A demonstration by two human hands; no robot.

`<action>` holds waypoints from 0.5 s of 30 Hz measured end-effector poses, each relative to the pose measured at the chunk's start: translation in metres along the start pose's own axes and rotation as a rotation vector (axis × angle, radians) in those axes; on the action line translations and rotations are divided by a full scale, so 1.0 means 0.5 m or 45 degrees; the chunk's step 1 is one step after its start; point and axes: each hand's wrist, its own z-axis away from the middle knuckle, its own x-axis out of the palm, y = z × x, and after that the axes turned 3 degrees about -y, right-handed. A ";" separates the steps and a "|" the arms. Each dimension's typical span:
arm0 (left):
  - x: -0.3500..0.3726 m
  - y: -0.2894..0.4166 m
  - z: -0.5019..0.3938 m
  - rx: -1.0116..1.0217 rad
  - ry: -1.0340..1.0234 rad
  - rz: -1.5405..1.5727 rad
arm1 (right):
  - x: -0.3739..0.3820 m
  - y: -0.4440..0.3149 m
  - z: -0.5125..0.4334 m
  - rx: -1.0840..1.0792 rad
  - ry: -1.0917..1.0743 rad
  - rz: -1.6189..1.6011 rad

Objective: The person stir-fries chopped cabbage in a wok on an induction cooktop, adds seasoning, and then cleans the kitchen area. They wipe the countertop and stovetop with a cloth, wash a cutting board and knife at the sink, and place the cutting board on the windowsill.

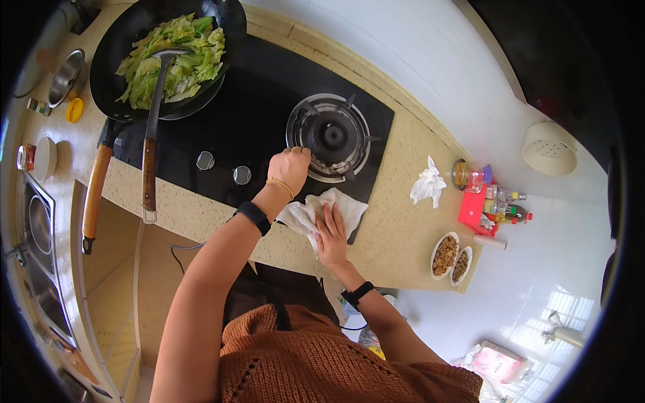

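Observation:
My left hand (291,170) is curled over the near-left rim of the round pan support (364,163) around the gas burner (332,134); the fingertips are hidden beneath the knuckles. A crumpled white cloth (353,205) lies across the front edge of the black glass hob (252,95). With fingers stretched out, my right hand (331,237) holds this cloth down against the hob, just nearer to me than the burner. At the hob's left end stands a black wok (108,85) of cut cabbage (176,75). A metal spatula (157,95) rests in it, its wooden handle hanging past the counter's edge.
On the right are a crumpled tissue (428,184), a glass jar (467,175), a red caddy (472,209) of bottles and two white dishes (434,259) of food. Leftward stand a steel bowl (66,78), a white bowl (46,158) and a sink (48,287). The wok handle (97,191) juts toward me.

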 end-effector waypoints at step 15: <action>-0.104 -0.019 0.051 -0.302 -0.033 0.147 | 0.071 -0.125 -0.154 -0.097 0.122 -0.155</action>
